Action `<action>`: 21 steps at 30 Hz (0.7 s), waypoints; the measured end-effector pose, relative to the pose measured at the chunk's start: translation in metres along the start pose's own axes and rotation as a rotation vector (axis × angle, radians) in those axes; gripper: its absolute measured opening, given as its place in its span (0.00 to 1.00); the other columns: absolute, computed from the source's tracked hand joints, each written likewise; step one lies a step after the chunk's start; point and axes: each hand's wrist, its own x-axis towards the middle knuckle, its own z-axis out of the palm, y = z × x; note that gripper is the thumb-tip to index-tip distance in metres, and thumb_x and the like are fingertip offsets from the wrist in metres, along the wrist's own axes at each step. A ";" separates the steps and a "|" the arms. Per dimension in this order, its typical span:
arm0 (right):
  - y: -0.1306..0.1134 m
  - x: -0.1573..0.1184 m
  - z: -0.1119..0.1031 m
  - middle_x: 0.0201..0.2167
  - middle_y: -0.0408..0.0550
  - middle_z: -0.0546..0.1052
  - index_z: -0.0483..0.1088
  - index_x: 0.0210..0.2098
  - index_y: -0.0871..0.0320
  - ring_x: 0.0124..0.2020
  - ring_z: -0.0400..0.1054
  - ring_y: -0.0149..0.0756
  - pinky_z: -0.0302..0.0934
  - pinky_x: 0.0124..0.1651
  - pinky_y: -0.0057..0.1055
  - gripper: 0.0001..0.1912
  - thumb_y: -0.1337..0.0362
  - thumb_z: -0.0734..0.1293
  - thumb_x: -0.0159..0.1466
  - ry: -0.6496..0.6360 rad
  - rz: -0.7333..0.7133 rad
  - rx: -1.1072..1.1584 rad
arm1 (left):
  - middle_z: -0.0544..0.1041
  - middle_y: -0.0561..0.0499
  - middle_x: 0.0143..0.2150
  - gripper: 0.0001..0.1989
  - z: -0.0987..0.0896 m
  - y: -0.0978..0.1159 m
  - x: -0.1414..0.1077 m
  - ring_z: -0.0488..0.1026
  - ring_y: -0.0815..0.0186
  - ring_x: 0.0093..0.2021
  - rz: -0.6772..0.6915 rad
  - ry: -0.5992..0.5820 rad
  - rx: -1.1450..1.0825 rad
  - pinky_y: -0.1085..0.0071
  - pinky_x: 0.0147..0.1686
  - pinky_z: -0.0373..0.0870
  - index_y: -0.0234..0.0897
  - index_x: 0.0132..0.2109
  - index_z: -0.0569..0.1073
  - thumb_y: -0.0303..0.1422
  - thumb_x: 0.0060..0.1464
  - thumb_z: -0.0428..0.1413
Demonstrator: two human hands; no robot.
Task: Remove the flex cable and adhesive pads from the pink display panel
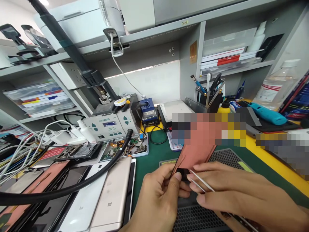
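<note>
Apparently close work: a pink panel (198,151) stands tilted right of frame centre, its lower end pinched by the left hand (161,190), thumb against fingers. The right hand (236,187) pinches tweezers (202,181), tips near a dark patch (183,173); contact unclear. Next move likely calls for steady hold, light tips. Perforated mat (200,216) below; 2 pale phones (109,190), lower left.

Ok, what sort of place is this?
Probably a phone repair workstation: several phones lie side by side, a tray holds small electronic parts, and the right hand holds tweezers.
</note>
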 end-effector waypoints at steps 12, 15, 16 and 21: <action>-0.008 0.020 0.001 0.43 0.44 0.84 0.73 0.45 0.54 0.48 0.79 0.33 0.57 0.68 0.24 0.13 0.65 0.56 0.76 0.064 -0.067 -0.027 | 0.83 0.45 0.41 0.12 0.003 0.001 0.000 0.80 0.61 0.38 -0.019 0.019 -0.145 0.70 0.39 0.78 0.34 0.44 0.81 0.40 0.59 0.62; -0.006 0.011 -0.004 0.49 0.48 0.81 0.71 0.53 0.53 0.51 0.77 0.38 0.65 0.63 0.27 0.11 0.64 0.60 0.74 0.091 0.008 -0.039 | 0.83 0.44 0.38 0.16 0.003 0.003 -0.001 0.81 0.60 0.35 -0.059 -0.021 -0.148 0.67 0.37 0.80 0.32 0.44 0.79 0.43 0.59 0.62; -0.004 0.008 -0.006 0.50 0.49 0.80 0.70 0.54 0.52 0.51 0.77 0.40 0.68 0.60 0.28 0.13 0.65 0.62 0.72 0.122 0.040 -0.050 | 0.83 0.43 0.37 0.17 0.002 0.003 -0.001 0.81 0.61 0.33 -0.077 -0.042 -0.145 0.66 0.36 0.80 0.32 0.44 0.79 0.44 0.59 0.62; 0.000 0.012 -0.009 0.42 0.48 0.81 0.72 0.50 0.54 0.45 0.74 0.40 0.68 0.51 0.33 0.17 0.76 0.68 0.64 0.255 0.112 -0.094 | 0.83 0.41 0.33 0.19 -0.002 0.005 -0.003 0.81 0.61 0.31 -0.162 -0.132 -0.149 0.68 0.34 0.79 0.30 0.46 0.76 0.45 0.64 0.57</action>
